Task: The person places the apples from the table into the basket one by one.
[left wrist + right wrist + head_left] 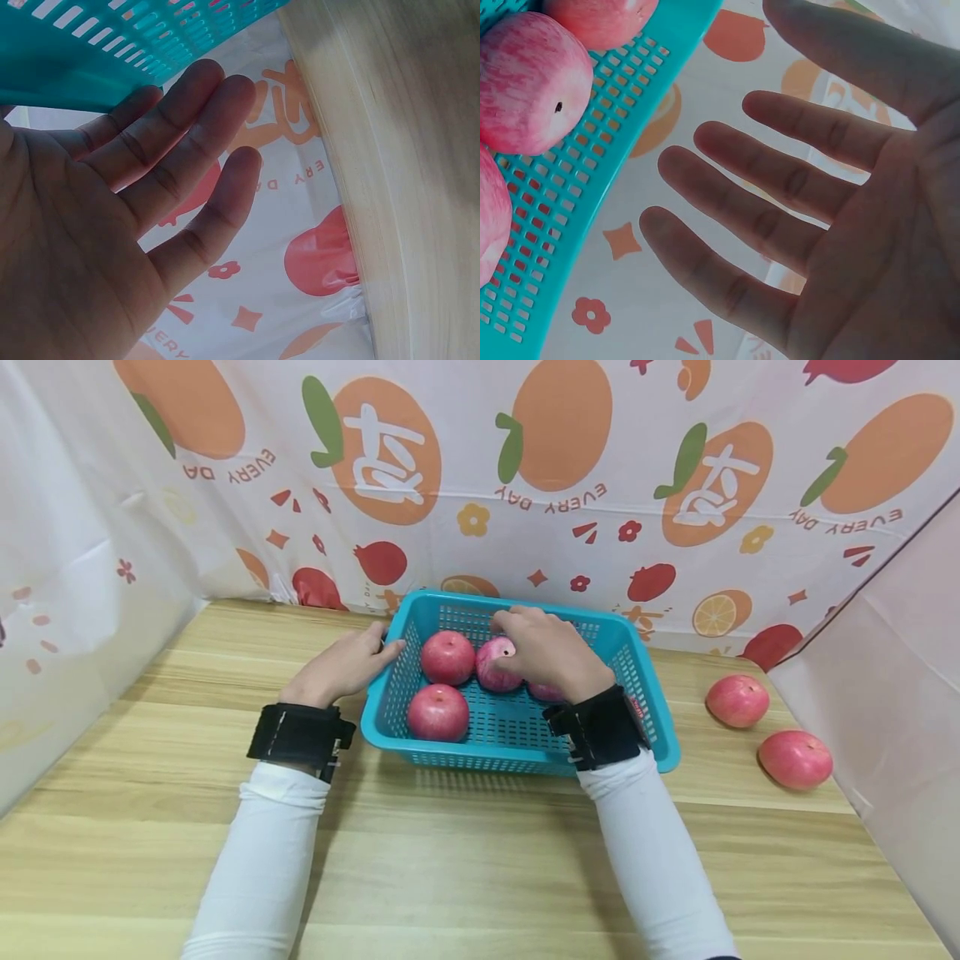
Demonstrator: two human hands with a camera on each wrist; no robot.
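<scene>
In the head view a teal plastic basket (pixel 480 747) stands on the table with several pink-red apples in it. One apple (pixel 447 657) lies at the back left and another apple (pixel 438 712) at the front left. My right hand (pixel 551 652) is over a streaked apple (pixel 491 678) near the middle, covering part of it and of the apple (pixel 545 692) beside it. In the right wrist view its fingers (pixel 727 195) are spread and nearly straight, apart from the apples. My left hand (pixel 341 664) rests at the basket's left rim, its fingers (pixel 214 142) loosely extended outside the wall.
Two more apples lie on the table right of the basket, one apple (pixel 738 701) farther back and one apple (pixel 796 760) nearer. A fruit-printed sheet (pixel 465 452) hangs behind the wooden table (pixel 465 877), close to the basket's back. White sheeting borders both sides.
</scene>
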